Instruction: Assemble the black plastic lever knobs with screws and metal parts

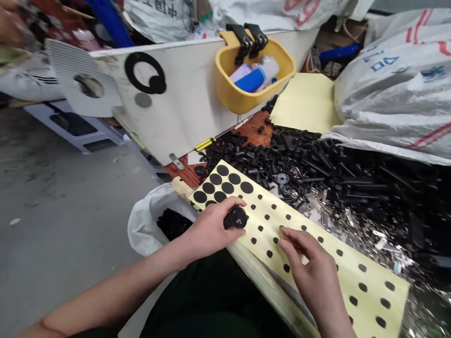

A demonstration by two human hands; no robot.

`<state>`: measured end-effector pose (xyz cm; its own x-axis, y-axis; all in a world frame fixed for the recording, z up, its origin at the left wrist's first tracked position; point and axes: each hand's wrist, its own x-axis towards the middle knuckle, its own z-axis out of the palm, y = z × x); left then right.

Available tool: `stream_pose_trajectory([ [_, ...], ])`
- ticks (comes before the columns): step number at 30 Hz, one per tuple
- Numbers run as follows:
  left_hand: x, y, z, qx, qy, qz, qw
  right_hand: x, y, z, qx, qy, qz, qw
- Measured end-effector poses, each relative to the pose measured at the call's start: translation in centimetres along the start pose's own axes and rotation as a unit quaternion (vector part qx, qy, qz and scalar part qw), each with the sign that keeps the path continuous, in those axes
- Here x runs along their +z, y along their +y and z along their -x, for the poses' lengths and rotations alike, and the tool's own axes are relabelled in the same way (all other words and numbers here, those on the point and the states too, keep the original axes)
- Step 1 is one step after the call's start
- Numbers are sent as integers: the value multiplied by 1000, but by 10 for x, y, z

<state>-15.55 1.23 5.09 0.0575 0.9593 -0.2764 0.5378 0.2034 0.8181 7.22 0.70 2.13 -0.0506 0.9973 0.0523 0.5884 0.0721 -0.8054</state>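
My left hand (214,225) is closed round a short black plastic part (237,218) with a round end facing up. It holds the part just over a pale yellow sheet (373,310) covered with rows of small black dots and, at its far left end, larger black discs (246,188). Over the middle of the sheet is my right hand (313,267), its fingers curled. Its thumb and index tips stay a little apart, with the index tip at one small black dot (282,227). Nothing shows between those tips. The palm side is partly hidden.
Black plastic parts (317,164) and shiny metal pieces (352,225) lie heaped beyond the sheet. A yellow basket (232,96) hangs on a white board (183,94). A white sack (144,220) stands left, a bulging sack (394,103) right, a grey stool (77,134) farther off.
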Motion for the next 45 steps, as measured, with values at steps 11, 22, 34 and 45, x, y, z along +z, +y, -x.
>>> stream_pose_trajectory([
  [11, -45, -15, -34, 105, -48, -306, 945, 90, -41, -71, -94, 42, 213, 972],
  [22, -54, -24, -57, 212, -104, -288, 928, 96, -42, -73, -108, 96, 182, 973],
  [34, -46, -21, -57, 208, -93, -316, 921, 102, -32, -67, -236, 153, 150, 948],
  [45, -54, -8, -66, 193, -136, -293, 926, 98, -33, -65, -259, 146, 187, 936],
])
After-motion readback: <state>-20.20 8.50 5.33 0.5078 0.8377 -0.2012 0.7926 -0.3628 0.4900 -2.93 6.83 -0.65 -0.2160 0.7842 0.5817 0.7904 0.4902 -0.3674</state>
